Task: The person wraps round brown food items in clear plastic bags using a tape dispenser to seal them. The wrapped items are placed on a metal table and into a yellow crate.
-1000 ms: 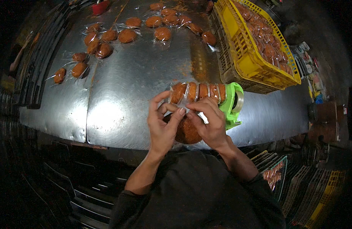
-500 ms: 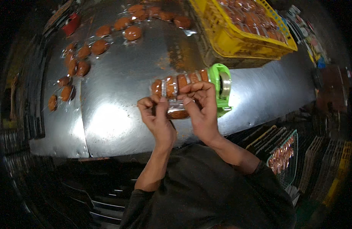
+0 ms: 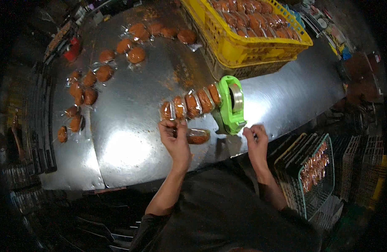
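My left hand (image 3: 175, 140) is closed, thumb against fingers, at one end of a brown bread roll in clear plastic wrap (image 3: 198, 136). Just beyond it, a row of similar wrapped rolls (image 3: 193, 105) stands side by side on the metal table. A green tape dispenser (image 3: 233, 107) with a roll of clear tape (image 3: 236, 97) sits at the right end of that row. Beside the dispenser's near end is my right hand (image 3: 256, 140), its thumb and fingers pinched together. Whatever lies between those fingers is too small to make out.
More wrapped brown rolls (image 3: 104, 73) lie scattered across the left and far side of the metal table (image 3: 139, 92). A yellow crate (image 3: 248, 52) full of wrapped rolls stands at the back right. Below the table's right edge is a wire-sided basket (image 3: 317, 168) holding shiny packets.
My right hand has left the wrapped roll and moved right and nearer, to the dispenser's end. My left hand stays at the roll. The whole view has turned slightly.
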`<state>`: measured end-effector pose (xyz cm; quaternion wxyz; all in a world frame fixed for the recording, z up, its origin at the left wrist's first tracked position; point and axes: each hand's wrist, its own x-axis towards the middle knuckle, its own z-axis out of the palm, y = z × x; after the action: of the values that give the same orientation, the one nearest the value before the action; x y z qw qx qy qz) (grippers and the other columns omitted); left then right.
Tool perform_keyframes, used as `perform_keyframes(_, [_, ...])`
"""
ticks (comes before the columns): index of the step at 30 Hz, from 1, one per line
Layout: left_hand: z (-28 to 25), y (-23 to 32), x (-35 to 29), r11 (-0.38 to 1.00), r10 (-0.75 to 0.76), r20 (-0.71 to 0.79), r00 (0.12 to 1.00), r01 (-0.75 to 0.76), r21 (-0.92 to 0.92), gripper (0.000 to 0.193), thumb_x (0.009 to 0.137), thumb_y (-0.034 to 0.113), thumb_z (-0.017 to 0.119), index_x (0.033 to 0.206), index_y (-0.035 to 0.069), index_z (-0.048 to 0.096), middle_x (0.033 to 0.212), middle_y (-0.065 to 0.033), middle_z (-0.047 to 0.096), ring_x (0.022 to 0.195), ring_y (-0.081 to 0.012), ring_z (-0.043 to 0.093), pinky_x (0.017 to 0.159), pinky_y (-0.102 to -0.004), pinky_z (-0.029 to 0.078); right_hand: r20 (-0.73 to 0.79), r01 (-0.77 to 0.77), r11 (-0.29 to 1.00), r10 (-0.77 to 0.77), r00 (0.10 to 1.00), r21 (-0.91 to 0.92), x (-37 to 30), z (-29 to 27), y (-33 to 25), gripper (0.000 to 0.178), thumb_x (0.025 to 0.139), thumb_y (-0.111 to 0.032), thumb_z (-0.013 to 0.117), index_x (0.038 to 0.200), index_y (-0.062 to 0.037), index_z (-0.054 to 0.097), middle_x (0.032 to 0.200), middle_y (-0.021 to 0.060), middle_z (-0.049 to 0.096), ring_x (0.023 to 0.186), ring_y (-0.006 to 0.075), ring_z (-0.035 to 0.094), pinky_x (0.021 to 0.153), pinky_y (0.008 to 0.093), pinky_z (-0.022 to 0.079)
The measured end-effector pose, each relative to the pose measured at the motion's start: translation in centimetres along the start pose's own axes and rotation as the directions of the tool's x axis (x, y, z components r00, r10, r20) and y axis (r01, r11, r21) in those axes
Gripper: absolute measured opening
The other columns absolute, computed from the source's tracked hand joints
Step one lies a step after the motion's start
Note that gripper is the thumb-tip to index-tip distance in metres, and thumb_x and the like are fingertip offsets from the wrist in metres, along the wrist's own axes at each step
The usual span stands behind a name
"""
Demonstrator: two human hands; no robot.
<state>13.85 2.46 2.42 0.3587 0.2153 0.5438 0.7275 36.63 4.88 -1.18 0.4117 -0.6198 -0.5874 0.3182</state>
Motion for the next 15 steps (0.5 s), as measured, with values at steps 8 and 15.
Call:
perform_keyframes(8, [1.0, 0.1, -0.8, 0.999, -0.013, 0.037, 0.999, 0.014, -0.042, 0.023, 0.088, -0.001, 0.06, 0.092, 0.009, 0.039, 0.086, -0.0008, 0.045, 0.077, -0.0079, 0.044, 0.069, -0.022, 0.039, 0.162, 0.174, 0.934, -0.233, 0.959, 0.312, -3.0, 5.9, -10.5, 0.01, 0.086, -0.006, 0.063, 0.09, 0.0017, 0.06, 0.102, 0.0091, 0.055, 0.097, 0.018, 0.053, 0.087, 0.0313, 0.043])
perform_keyframes(15, [-2.2, 3.7, -0.1, 0.993, 0.112, 0.26, 0.959, -0.097, -0.071, 0.024, 0.086, -0.004, 0.059, 0.095, 0.008, 0.04, 0.092, -0.0031, 0.049, 0.082, -0.0101, 0.049, 0.076, -0.0241, 0.043, 0.818, -0.577, 0.739, 0.059, 0.572, 0.349, -0.7, 7.6, -10.8, 0.041, 0.093, -0.02, 0.059, 0.128, -0.0075, 0.043, 0.116, 0.0067, 0.053, 0.112, 0.0171, 0.047, 0.097, 0.0325, 0.038])
